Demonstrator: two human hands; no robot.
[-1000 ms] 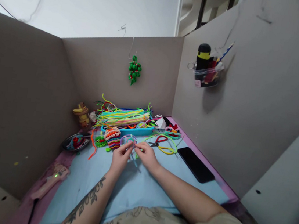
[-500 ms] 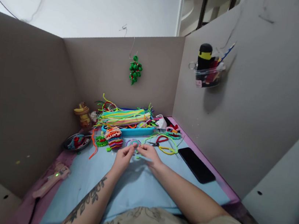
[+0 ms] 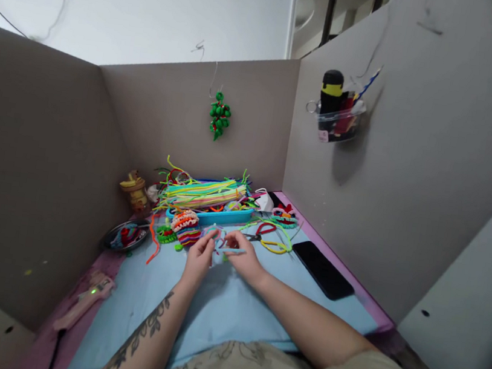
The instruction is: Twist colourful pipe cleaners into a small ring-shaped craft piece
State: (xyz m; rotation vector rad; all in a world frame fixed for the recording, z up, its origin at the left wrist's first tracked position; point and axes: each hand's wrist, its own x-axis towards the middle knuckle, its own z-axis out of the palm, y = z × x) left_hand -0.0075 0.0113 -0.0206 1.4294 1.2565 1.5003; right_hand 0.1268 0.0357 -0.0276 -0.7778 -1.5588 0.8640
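Over the blue cloth, my left hand (image 3: 200,254) pinches a small piece of bent pipe cleaners (image 3: 216,233) in purple, pink and pale blue. My right hand (image 3: 242,259) is closed at its other side, with a pale blue pipe cleaner (image 3: 233,250) running across its fingers. The fingers partly cover the piece, so its full shape is hard to make out. Left of my hands sits a striped pipe-cleaner figure (image 3: 187,228), beside a green one (image 3: 166,234). Dark-bladed scissors with a red and yellow handle (image 3: 271,246) lie just beyond my right hand.
A blue tray (image 3: 235,216) heaped with pipe cleaners (image 3: 203,192) stands at the back. A black phone (image 3: 323,270) lies right; a metal bowl (image 3: 126,236) and pink glue gun (image 3: 85,302) are left. Grey panels enclose the table, and a plastic cup (image 3: 339,124) hangs on one.
My hands have moved slightly apart, and more of the coloured piece shows between them. The pale blue pipe cleaner now lies more level. The view has shifted a little.
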